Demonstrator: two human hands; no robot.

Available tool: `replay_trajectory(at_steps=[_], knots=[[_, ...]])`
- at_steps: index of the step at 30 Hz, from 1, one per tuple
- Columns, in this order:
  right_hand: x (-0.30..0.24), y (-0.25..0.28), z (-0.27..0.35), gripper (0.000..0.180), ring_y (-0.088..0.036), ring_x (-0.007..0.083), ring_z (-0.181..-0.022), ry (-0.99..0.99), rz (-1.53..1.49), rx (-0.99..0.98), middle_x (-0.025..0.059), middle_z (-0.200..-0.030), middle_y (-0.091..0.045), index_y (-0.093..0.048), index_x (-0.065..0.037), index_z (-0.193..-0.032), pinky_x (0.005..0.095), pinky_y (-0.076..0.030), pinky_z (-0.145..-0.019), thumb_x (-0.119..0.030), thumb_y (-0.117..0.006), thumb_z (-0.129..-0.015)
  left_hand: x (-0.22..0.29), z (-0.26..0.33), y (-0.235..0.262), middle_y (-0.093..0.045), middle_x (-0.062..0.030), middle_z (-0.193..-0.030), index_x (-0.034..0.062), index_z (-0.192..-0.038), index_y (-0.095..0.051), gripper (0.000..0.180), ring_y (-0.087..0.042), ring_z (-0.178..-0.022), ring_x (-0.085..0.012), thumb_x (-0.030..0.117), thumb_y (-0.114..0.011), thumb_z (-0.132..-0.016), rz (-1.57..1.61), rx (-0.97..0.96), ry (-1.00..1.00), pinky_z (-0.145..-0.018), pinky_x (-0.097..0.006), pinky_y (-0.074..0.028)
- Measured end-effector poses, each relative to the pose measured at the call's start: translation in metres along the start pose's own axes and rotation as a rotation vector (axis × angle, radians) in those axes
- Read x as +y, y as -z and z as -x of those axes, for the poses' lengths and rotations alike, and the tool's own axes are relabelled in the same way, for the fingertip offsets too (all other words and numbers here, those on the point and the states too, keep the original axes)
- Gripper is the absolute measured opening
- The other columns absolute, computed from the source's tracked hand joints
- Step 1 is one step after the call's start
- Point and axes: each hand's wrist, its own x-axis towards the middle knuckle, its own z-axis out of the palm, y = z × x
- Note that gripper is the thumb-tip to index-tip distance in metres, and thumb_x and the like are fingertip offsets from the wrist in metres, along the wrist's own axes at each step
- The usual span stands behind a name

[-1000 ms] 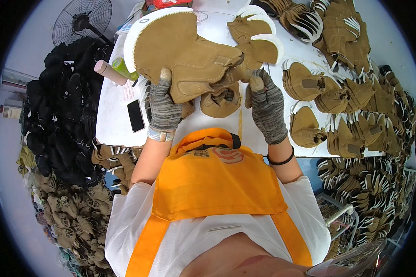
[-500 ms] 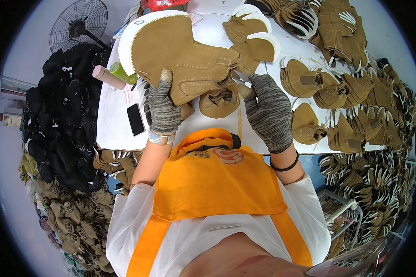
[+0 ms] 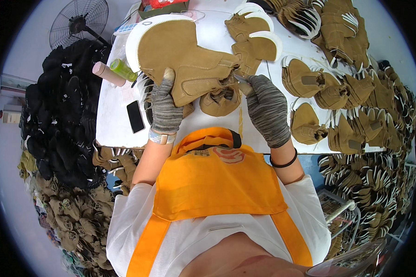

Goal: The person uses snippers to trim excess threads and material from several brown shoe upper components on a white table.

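Note:
My left hand (image 3: pixel 165 108), in a grey knit glove with a bare thumb, grips a brown shoe upper (image 3: pixel 171 51) with a white curved edge. The thumb presses on its near face, while the other fingers are hidden behind it. Gloved the same way, my right hand (image 3: pixel 268 111) is closed on small metal snips (image 3: pixel 240 79), whose handles the fingers hide. Their blades are beside the upper's right end, where the stitched edges bunch together. Directly below the held piece, another brown upper (image 3: pixel 219 102) rests on the table.
Several brown uppers (image 3: pixel 302 124) stand in rows on the white table's (image 3: pixel 208 121) right side, with more stacked behind. On the left lie a black phone (image 3: pixel 135 117), a pink bottle (image 3: pixel 108 74) and a green bottle (image 3: pixel 123 70). Piled black uppers (image 3: pixel 62 115) sit beyond the left edge.
The held upper has shifted slightly to the right and down. My right hand has turned a little, and the snips' blades now show less.

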Motion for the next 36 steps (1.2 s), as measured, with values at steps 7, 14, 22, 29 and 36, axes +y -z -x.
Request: replay_trajectory(at_steps=[7,14,22,29,36], knots=[[-0.003,0.002,-0.008,0.032,-0.055,0.0163,-0.071,-0.270,-0.572,0.063,0.0082,-0.082,-0.059,-0.058,-0.001,-0.102,0.0282,-0.047,-0.067,-0.031,-0.057,-0.092,-0.001,-0.004,0.004,-0.049,-0.0206,-0.126,-0.0013,-0.133,-0.034,0.055,-0.055,-0.112,-0.0320,0.025,-0.058,-0.091,0.007,0.024,0.014,-0.093,-0.045,-0.051],[-0.010,0.004,-0.011,0.032,-0.051,0.0097,-0.071,-0.316,-0.701,-0.013,0.0029,-0.079,-0.057,-0.060,-0.002,-0.097,0.0246,-0.046,-0.067,-0.034,-0.060,-0.091,-0.007,-0.007,0.006,-0.048,-0.0199,-0.128,0.0001,-0.133,-0.034,0.055,-0.054,-0.113,-0.0327,0.026,-0.058,-0.091,0.108,-0.045,0.098,-0.095,-0.046,-0.049],[-0.006,-0.008,0.003,0.029,-0.050,0.0066,-0.075,-0.595,-1.215,-0.172,-0.0016,-0.082,-0.058,-0.063,-0.002,-0.108,0.0208,-0.043,-0.069,-0.024,-0.060,-0.089,-0.008,-0.011,0.016,-0.046,-0.0165,-0.132,0.0050,-0.135,-0.036,0.054,-0.047,-0.119,-0.0320,0.040,-0.046,-0.095,0.284,-0.001,0.161,-0.098,-0.050,-0.043],[-0.014,-0.020,0.015,0.029,-0.057,0.0101,-0.091,-0.499,-1.386,-0.287,0.0040,-0.101,-0.063,-0.060,-0.001,-0.112,0.0245,-0.047,-0.081,-0.020,-0.060,-0.089,-0.019,-0.016,0.029,-0.056,-0.0144,-0.116,0.0081,-0.126,-0.047,0.049,-0.057,-0.103,-0.0298,0.043,-0.053,-0.091,-0.203,0.102,0.006,-0.088,-0.053,-0.049],[-0.040,-0.030,0.021,0.030,-0.057,0.0142,-0.080,-0.123,-0.996,-0.140,0.0076,-0.094,-0.065,-0.060,0.000,-0.109,0.0277,-0.048,-0.075,-0.015,-0.069,-0.083,-0.033,-0.022,0.029,-0.049,-0.0112,-0.126,0.0045,-0.133,-0.034,0.051,-0.052,-0.108,-0.0208,0.031,-0.050,-0.093,-0.321,-0.106,-0.207,-0.094,-0.032,-0.045]])
